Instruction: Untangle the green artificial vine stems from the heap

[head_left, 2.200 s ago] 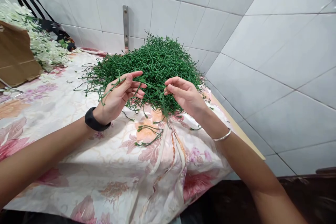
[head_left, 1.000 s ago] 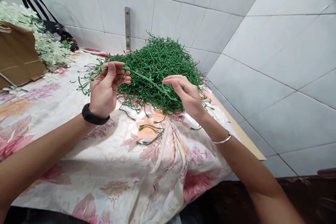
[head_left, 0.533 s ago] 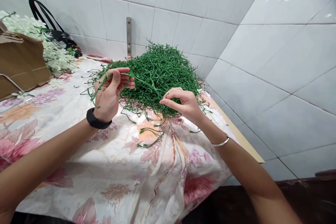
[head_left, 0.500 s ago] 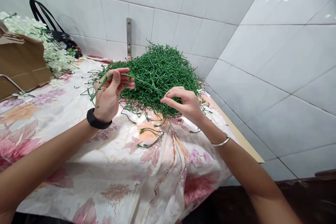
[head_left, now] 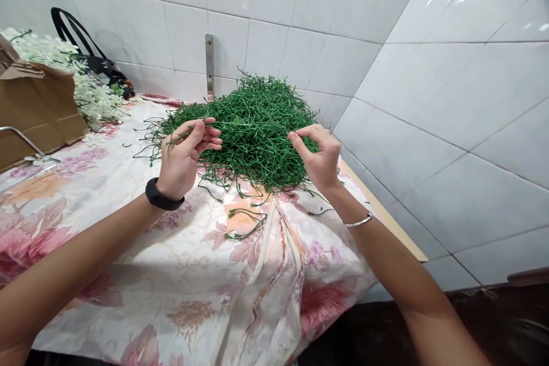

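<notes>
My left hand (head_left: 184,151), with a black band at its wrist, pinches a thin green plastic flower stem (head_left: 237,122) between thumb and forefinger. From there the stem runs rightward towards my right hand (head_left: 317,151), whose thumb and forefinger are pressed together, seemingly on its far end. Against the green background that end is hard to make out. Behind and below both hands lies a big tangled heap of green stems (head_left: 261,154). A few loose stems (head_left: 246,233) rest on the cloth in front of it.
A floral cloth (head_left: 171,274) covers the table. At the left stand a brown cardboard box (head_left: 38,108), white artificial flowers (head_left: 96,100) and a black bag (head_left: 105,66). Tiled walls close off the back and right. A metal strip (head_left: 209,66) is fixed upright behind the heap.
My right hand has moved right and slightly up, away from my left hand. The stem between them now looks stretched straighter. My left hand has shifted slightly right, and green pieces hanging beside its wrist no longer show.
</notes>
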`<state>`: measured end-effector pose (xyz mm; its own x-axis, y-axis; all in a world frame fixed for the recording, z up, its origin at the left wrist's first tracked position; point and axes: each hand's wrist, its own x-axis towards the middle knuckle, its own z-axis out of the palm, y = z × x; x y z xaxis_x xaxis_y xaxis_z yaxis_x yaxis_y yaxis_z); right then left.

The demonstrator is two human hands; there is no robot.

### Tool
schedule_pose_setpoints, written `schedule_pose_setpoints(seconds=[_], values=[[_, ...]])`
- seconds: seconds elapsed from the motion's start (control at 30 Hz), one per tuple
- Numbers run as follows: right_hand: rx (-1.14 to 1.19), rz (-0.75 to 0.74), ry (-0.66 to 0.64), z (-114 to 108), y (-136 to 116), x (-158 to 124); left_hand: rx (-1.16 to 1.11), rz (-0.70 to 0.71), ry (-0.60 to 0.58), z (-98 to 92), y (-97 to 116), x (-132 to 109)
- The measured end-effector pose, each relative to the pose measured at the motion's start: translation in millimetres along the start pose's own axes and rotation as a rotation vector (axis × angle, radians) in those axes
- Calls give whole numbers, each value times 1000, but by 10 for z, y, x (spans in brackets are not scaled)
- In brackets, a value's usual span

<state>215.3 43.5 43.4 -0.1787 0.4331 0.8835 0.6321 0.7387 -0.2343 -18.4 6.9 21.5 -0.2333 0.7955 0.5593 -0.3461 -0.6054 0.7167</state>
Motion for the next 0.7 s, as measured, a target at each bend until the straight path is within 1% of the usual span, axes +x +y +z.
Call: schedule_pose_setpoints(seconds=[0.1,0.17,0.3,0.53,0.6,0.63,0.7], values=[[5,14,34,-12,36,28,23,37,44,-23,-15,28],[11,27,52,-23,63,47,41,55,52,-33,-23,41],[-1,78,101,-44,120,65,47,46,60,-39,-26,45],[-21,146,133,-27,236,59,76,19,32,-45,-23,45],[-17,154,140,-25,237,58,123,8,-26,-35,-37,16],[-15,154,149,-30,229,58,161,5,-80,-23,-46,-13],[-21,136,179,-50,205,60,282,6,-232,15,-58,-105]])
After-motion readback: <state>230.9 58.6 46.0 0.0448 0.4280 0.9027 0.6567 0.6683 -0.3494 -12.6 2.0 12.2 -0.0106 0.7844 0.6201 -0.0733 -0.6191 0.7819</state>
